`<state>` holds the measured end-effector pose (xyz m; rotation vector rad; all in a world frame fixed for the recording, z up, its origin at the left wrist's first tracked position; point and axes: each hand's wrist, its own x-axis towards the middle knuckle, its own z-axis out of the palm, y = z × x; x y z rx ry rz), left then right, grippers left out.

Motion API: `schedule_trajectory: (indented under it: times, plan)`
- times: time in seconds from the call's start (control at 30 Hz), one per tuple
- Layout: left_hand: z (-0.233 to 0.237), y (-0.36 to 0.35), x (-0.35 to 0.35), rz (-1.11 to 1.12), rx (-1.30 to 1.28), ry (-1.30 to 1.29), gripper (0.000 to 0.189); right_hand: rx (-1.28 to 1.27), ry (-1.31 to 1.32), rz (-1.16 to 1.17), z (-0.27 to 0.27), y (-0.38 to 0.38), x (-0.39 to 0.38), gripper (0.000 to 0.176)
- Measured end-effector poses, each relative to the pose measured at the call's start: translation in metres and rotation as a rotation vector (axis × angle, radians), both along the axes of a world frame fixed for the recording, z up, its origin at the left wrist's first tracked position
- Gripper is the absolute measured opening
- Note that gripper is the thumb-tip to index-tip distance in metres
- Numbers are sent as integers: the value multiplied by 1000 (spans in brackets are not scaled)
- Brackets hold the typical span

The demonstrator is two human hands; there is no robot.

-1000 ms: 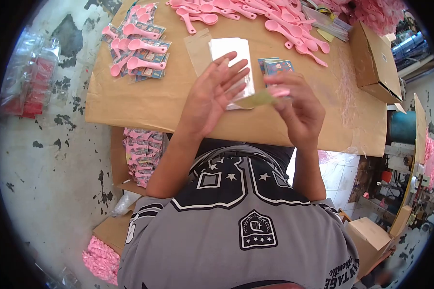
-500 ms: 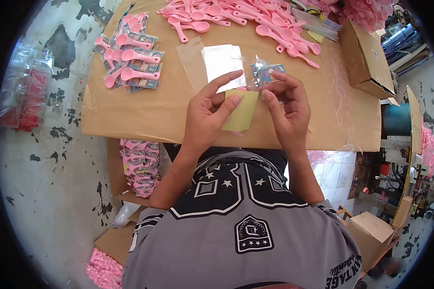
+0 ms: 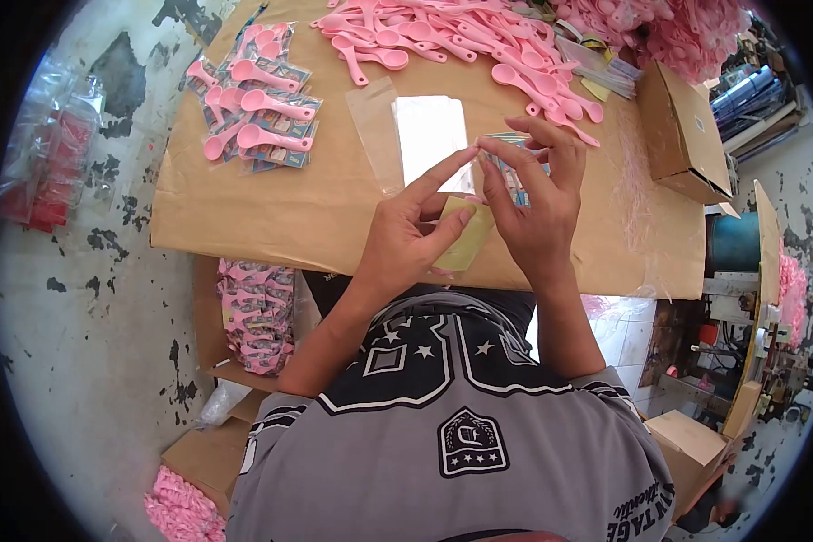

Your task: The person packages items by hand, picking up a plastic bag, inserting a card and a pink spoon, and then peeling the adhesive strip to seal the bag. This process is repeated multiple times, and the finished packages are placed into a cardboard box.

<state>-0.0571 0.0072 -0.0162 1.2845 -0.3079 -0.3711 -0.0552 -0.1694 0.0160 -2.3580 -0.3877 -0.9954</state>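
My left hand grips a yellow-green card under its thumb, just above the near edge of the table. Bits of something pink peek out at the card's top and bottom; the rest is hidden behind it. My right hand is raised beside the card, its thumb and index fingertips close together near the tip of my left index finger. Whatever lies between those right fingertips is too small or clear to make out. Beyond the hands lie a stack of white sheets and blue printed cards, partly covered by my right hand.
Pink measuring spoons are heaped at the table's back. Spoons on blue cards are piled at the left. A clear plastic sleeve lies beside the white stack. A cardboard box stands at the right, another box below left.
My right hand has swung left and inward, its fingertips now meeting near my left index fingertip. The card has shifted slightly right and down in view, still in my left hand.
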Motion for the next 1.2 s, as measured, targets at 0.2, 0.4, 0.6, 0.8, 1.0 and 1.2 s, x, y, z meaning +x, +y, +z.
schedule_trajectory:
  times: [0.2, 0.4, 0.6, 0.8, 1.0, 1.2]
  plan:
    - [-5, 1, 0, -17, 61, -83, 65, -3, -21, 7, -1, -4, 2, 25]
    - [3, 4, 1, -163, 177, -130, 62, 93, -53, -14, -1, -20, 5, 19]
    - [-3, -1, 5, -69, -119, 30, 55, 1058, -75, 132, -2, -57, 13, 13]
    - [0, -4, 8, 6, -158, 81, 42, 1114, 343, 355, -12, -70, -17, 10]
    - [-16, -3, 13, 80, -160, -62, 32, 907, 675, 386, -17, -19, -25, 19]
    - [-12, 9, 15, 86, -152, 0, 30, 967, 751, 404, -21, -15, -16, 17]
